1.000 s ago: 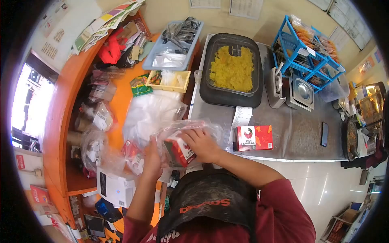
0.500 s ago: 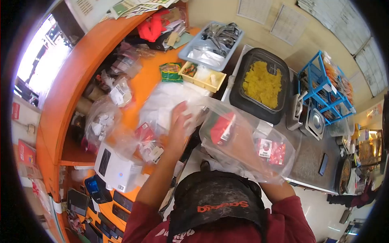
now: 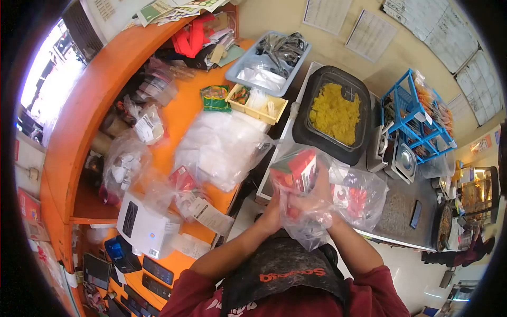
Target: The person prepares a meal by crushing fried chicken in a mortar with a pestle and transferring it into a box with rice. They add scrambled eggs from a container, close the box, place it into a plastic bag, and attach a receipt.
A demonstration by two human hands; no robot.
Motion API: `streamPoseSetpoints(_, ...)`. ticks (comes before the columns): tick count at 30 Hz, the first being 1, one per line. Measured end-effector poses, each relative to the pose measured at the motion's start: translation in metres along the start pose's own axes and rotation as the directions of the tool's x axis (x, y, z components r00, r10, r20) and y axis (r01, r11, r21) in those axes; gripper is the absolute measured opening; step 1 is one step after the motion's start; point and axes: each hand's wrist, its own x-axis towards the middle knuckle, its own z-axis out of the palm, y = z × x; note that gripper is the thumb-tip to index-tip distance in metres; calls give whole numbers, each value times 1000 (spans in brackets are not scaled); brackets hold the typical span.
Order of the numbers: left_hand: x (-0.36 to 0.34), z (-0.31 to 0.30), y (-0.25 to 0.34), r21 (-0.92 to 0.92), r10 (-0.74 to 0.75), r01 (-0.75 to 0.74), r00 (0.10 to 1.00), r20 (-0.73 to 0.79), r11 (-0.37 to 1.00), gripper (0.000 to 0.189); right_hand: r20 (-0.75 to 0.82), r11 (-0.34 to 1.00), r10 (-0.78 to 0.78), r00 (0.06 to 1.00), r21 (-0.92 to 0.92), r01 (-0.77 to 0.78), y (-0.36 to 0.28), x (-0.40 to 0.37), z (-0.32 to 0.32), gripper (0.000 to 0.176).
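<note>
"Hands?"
"Left hand [image 3: 273, 214] at clear bag [image 3: 309, 234], right hand [image 3: 318, 191] behind its plastic, against red box [image 3: 301, 168]; can't tell either grip."
"Box where?"
"Inside bag, by steel counter's [image 3: 397, 203] near edge. Farther: yellow food [image 3: 335, 113], black tray [image 3: 303, 127]."

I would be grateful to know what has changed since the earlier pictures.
The left hand, open over the stacked plastic bags half a second ago, has moved right to the clear plastic bag around the red box, joining the right hand there. The second red box and the phone stayed on the metal table.
</note>
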Motion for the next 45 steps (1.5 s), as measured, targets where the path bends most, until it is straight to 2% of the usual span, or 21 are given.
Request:
streamPoseSetpoints(1,1,0,-10,142,63,-63,998,11,988,64,-59,999,45,997,-22,-47,-2,3,5,111)
streamPoseSetpoints(2,2,1,-16,344,238,-256,967,93,904,62,212,996,17,977,82,-35,-4,19,-7,105)
streamPoseSetpoints(4,-4,5,-24,221,192,-206,978,83,953,57,550,996,17,835,63,-61,-5,49,-26,95)
streamPoseSetpoints(5,-11,12,-24,-120,-36,39,999,28,992,53,629,997,71,774,-59,-44,0,55,-21,91)
streamPoseSetpoints(6,-14,15,-24,-449,-264,259,963,54,855,50,522,920,224,823,-391,-3,22,56,24,88)
streamPoseSetpoints(9,-20,3,-21,-433,-439,456,886,145,778,43,147,695,189,971,-719,-27,57,40,86,87)
streamPoseSetpoints(12,-29,-44,-22,-284,-492,489,868,66,825,43,386,869,183,904,-493,35,56,25,44,82)
streamPoseSetpoints(14,-42,-27,32,-113,-525,513,831,-183,851,44,533,946,130,836,-319,56,43,17,2,80)
streamPoseSetpoints(17,-50,-4,70,136,-280,382,838,-469,914,50,686,1000,-18,727,20,6,65,-5,-89,79)
streamPoseSetpoints(18,-43,-3,67,366,8,185,885,-465,912,59,679,995,-21,734,84,-50,85,-15,-126,81)
streamPoseSetpoints(21,3,11,72,915,634,-151,761,-134,374,86,422,816,214,881,-573,77,111,-34,-151,91)
streamPoseSetpoints(23,43,34,96,991,787,-99,603,133,-92,96,373,566,142,917,-791,234,141,-44,-148,98)
streamPoseSetpoints(25,70,44,110,992,747,-64,653,124,-109,93,493,519,-36,869,-734,438,197,-37,-131,106)
streamPoseSetpoints(26,80,35,115,995,644,-65,765,2,75,87,505,512,21,863,-747,424,197,-29,-130,112)
streamPoseSetpoints(28,90,30,128,988,632,-125,774,40,92,59,422,668,108,900,-701,249,176,-29,-146,115)
streamPoseSetpoints(32,88,17,146,977,524,-178,847,89,121,40,153,888,98,983,-460,-17,82,-39,-187,118)
streamPoseSetpoints(35,82,25,148,953,477,-170,878,31,250,35,84,962,-135,987,-226,151,35,-39,-210,125)
streamPoseSetpoints(37,82,30,148,948,465,-174,884,32,265,34,68,971,-240,968,22,239,4,-34,-210,129)
streamPoseSetpoints(41,84,39,158,887,331,-108,942,-53,449,27,294,780,-152,944,622,-68,-20,-16,-141,138)
streamPoseSetpoints(44,76,51,182,755,168,-18,978,-122,656,23,-30,841,-230,973,497,214,-7,1,-28,121)
streamPoseSetpoints(45,71,49,184,663,171,-62,980,-100,746,21,-2,951,-211,978,231,206,-6,5,-16,117)
